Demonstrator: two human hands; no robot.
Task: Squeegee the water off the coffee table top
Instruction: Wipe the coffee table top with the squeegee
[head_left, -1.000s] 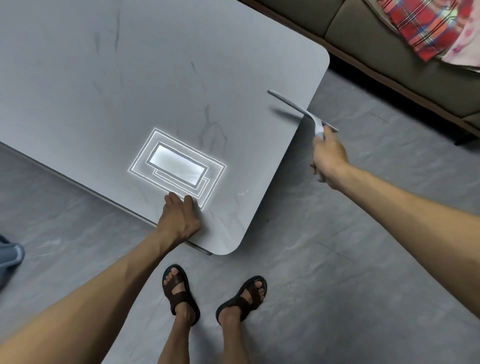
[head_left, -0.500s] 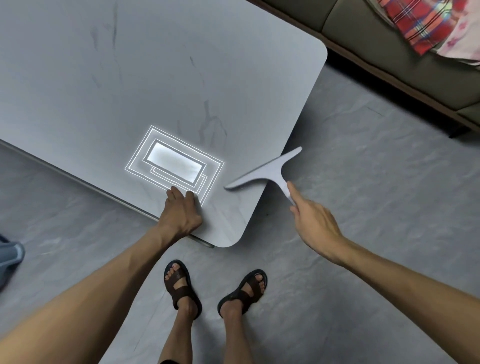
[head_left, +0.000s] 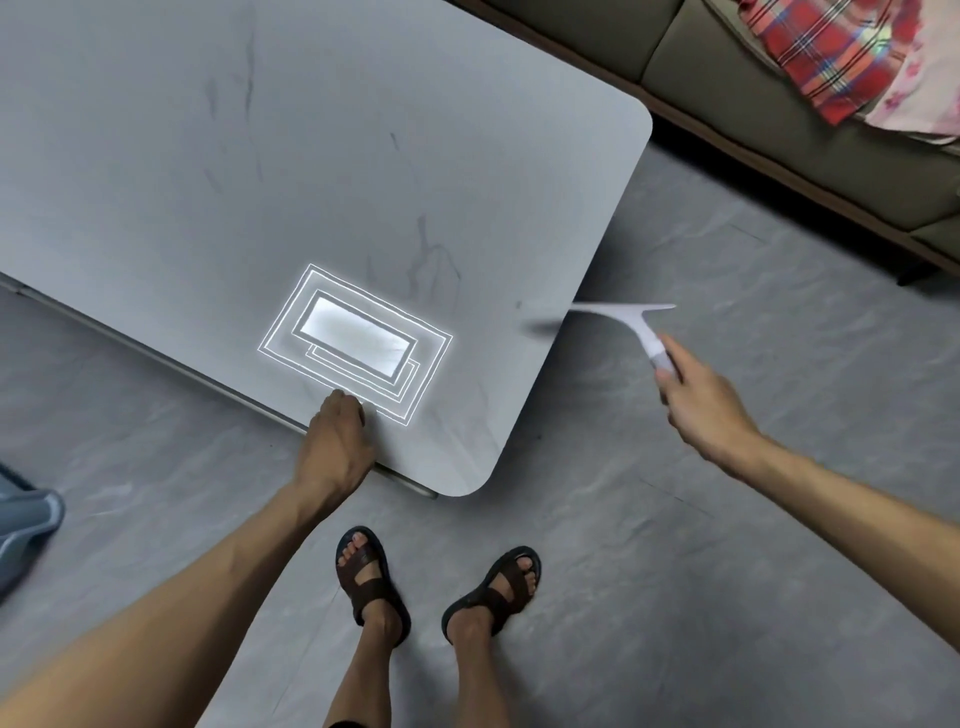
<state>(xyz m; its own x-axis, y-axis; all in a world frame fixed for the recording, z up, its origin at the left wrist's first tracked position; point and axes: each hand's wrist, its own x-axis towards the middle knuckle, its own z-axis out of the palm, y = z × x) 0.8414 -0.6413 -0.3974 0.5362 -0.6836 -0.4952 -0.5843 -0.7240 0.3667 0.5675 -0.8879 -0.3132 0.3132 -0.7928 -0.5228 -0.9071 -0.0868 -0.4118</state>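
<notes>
Squeegee (head_left: 636, 322) hangs just past the table (head_left: 363, 156) edge, right hand (head_left: 701, 402) grip wrapped round its handle; left hand (head_left: 335, 447) rests on the table, grip unclear.

Gleaming smooth and glossy across the coffee table top (head_left: 260, 156), grey with dark stone-like veins, mirroring a light; appearing as matt white plastic in the squeegee (head_left: 635, 318); lying matt and marbled over the floor tiles (head_left: 623, 519); showing woven upholstery on the sofa (head_left: 727, 67), soft checked fabric in the plaid cloth (head_left: 815, 57); looking leathery on the brown sandals (head_left: 371, 584).
</notes>
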